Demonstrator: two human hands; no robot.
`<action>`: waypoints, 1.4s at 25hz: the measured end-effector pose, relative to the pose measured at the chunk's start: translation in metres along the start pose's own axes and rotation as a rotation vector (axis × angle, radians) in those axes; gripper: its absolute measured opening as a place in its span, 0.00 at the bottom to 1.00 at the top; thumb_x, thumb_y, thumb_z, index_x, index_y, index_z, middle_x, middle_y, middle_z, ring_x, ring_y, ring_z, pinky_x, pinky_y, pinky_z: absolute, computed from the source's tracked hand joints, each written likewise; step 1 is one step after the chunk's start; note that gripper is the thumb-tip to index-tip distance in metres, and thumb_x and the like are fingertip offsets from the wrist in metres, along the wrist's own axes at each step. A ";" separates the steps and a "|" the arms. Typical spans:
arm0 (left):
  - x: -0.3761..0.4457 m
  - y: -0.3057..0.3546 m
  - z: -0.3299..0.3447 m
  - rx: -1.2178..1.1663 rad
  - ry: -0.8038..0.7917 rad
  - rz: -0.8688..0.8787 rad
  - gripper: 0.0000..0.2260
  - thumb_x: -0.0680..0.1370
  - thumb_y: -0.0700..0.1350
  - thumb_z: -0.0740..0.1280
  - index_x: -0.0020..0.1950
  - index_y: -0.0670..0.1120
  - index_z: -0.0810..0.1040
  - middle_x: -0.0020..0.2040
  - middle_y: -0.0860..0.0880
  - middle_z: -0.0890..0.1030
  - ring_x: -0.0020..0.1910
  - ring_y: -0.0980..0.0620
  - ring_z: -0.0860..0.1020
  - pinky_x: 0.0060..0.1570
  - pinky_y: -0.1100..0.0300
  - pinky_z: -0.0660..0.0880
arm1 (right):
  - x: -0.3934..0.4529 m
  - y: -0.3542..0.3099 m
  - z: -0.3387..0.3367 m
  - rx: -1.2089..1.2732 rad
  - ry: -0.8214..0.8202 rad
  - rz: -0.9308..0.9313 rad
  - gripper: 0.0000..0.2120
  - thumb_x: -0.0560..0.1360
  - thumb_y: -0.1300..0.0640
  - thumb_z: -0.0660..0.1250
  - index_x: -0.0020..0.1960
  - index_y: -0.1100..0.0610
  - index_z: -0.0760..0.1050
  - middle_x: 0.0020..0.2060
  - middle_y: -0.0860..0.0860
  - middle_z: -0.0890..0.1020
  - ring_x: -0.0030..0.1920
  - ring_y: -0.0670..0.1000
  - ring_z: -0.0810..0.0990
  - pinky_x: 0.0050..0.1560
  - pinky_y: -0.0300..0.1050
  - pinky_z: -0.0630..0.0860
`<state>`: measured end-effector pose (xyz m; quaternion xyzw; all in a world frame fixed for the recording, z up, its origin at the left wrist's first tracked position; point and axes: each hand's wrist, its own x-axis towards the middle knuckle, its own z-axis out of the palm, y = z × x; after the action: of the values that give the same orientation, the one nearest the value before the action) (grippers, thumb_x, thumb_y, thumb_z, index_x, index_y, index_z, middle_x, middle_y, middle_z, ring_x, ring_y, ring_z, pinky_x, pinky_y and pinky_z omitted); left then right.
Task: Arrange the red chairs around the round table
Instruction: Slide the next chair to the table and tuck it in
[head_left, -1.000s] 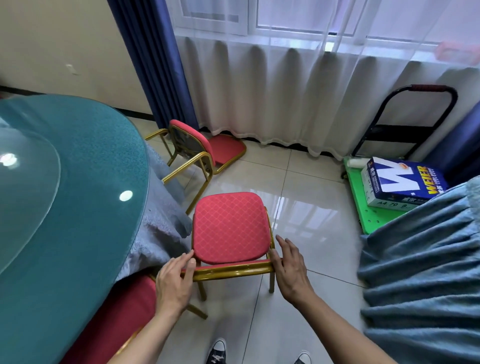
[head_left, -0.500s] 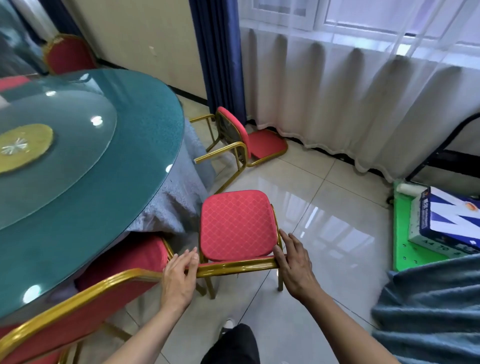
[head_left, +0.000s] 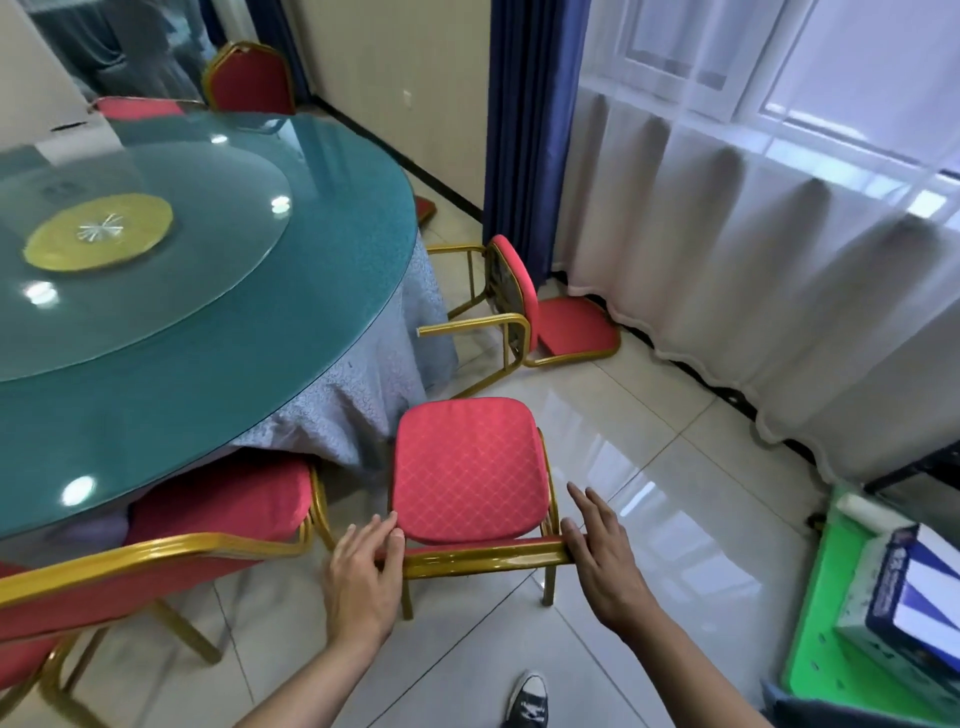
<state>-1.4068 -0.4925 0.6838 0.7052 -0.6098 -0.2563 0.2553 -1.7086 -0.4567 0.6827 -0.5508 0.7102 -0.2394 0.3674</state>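
A red chair (head_left: 467, 467) with a gold frame stands in front of me, its seat beside the round teal table (head_left: 208, 364). My left hand (head_left: 363, 577) lies over the left end of its gold back rail, fingers curled onto it. At the rail's right end my right hand (head_left: 602, 561) touches with the thumb only, fingers straight and spread. A second red chair (head_left: 223, 499) is tucked under the table at my left. A third chair (head_left: 519, 296) lies tipped on its back near the curtain. Another chair (head_left: 249, 78) stands at the table's far side.
White sheer curtains (head_left: 753, 260) and a blue drape (head_left: 524, 130) line the wall on the right. A green cart (head_left: 815, 649) carrying a box of paper (head_left: 904, 597) sits at the lower right. My shoe (head_left: 527, 701) is on the tiled floor behind the chair.
My view has swung left, so more of the table shows. The chair stands nearer the tablecloth. My right hand's fingers have straightened away from the rail.
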 end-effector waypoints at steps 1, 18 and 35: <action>0.001 0.006 0.006 0.000 0.020 -0.027 0.20 0.82 0.57 0.58 0.67 0.51 0.79 0.68 0.47 0.78 0.74 0.44 0.67 0.74 0.47 0.62 | 0.007 0.002 -0.007 -0.016 -0.015 -0.013 0.29 0.80 0.32 0.45 0.80 0.34 0.51 0.80 0.42 0.54 0.79 0.48 0.58 0.79 0.57 0.55; -0.055 0.110 0.080 -0.025 0.120 -0.295 0.18 0.82 0.45 0.62 0.72 0.53 0.74 0.70 0.51 0.76 0.76 0.46 0.64 0.73 0.50 0.60 | 0.061 0.063 -0.111 -0.084 -0.224 -0.204 0.21 0.84 0.37 0.48 0.76 0.26 0.51 0.76 0.35 0.56 0.78 0.37 0.51 0.78 0.50 0.56; -0.097 0.195 0.167 0.047 0.301 -0.579 0.25 0.82 0.58 0.48 0.76 0.54 0.68 0.74 0.48 0.71 0.76 0.44 0.63 0.75 0.46 0.58 | 0.142 0.099 -0.182 -0.161 -0.441 -0.422 0.27 0.83 0.37 0.48 0.81 0.37 0.54 0.80 0.47 0.58 0.79 0.49 0.56 0.78 0.56 0.58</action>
<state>-1.6734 -0.4289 0.6963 0.8850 -0.3450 -0.1969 0.2430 -1.9298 -0.5774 0.6843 -0.7519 0.5002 -0.1280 0.4099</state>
